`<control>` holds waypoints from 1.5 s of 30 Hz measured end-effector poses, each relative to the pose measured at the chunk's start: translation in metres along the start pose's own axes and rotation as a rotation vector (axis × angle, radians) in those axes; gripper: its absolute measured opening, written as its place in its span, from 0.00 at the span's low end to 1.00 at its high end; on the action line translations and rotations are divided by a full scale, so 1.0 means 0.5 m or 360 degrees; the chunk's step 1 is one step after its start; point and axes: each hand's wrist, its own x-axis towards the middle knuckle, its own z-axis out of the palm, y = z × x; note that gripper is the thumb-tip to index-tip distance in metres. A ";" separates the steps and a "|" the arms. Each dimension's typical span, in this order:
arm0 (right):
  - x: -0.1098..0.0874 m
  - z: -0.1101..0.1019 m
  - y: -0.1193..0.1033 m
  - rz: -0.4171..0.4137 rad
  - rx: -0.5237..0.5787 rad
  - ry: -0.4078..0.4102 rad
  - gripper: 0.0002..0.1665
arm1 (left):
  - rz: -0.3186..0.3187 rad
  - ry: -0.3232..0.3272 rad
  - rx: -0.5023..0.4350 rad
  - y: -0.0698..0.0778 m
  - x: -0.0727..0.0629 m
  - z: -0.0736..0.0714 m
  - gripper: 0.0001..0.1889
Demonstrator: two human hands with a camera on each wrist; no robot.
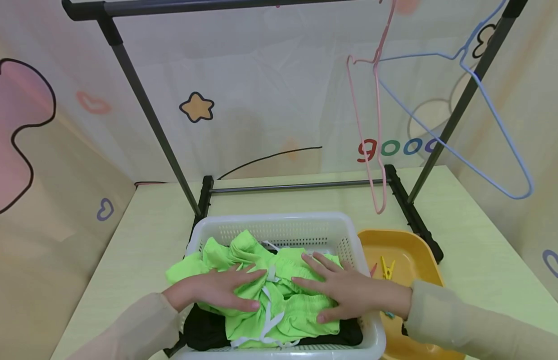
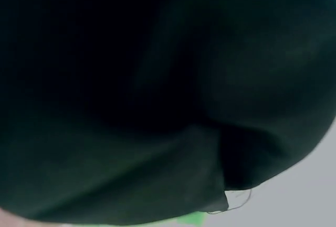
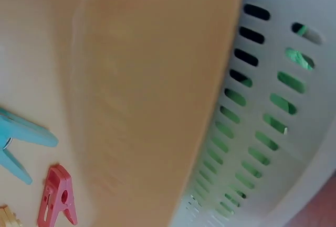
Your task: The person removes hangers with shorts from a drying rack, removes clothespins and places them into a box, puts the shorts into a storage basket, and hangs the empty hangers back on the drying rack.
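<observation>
Bright green clothing (image 1: 247, 247) with white drawstrings (image 1: 270, 324) and a gathered waistband lies heaped in a white perforated basket (image 1: 279, 218). Both hands rest on it with fingers spread: my left hand (image 1: 222, 290) on its left part, my right hand (image 1: 344, 287) on its right part. Black fabric (image 1: 204, 327) shows beneath the green at the front of the basket. Dark cloth (image 2: 105, 174) fills most of the left wrist view, hiding the left hand's fingers. In the right wrist view, green fabric shows through the slots of the basket wall (image 3: 315, 111).
A yellow-orange tray (image 1: 418, 255) stands against the basket's right side. It holds clothespins, among them a yellow one (image 1: 388, 267), a blue one (image 3: 26, 130) and a pink one (image 3: 50, 185). Behind rises a black rack (image 1: 148, 107) with a pink hanger (image 1: 354, 100) and a blue hanger (image 1: 499, 117).
</observation>
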 end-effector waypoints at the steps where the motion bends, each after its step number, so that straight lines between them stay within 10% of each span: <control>1: 0.001 0.001 -0.001 0.0001 -0.0023 -0.0001 0.43 | -0.0002 -0.0011 0.0002 0.000 0.001 0.000 0.41; 29: 0.007 0.022 -0.030 0.0060 -0.0102 -0.0227 0.47 | 0.0112 -0.0286 0.0108 0.040 0.044 0.027 0.39; 45: 0.010 0.028 -0.021 0.0077 0.0040 -0.0215 0.45 | 0.0064 -0.0266 0.0086 0.042 0.050 0.020 0.38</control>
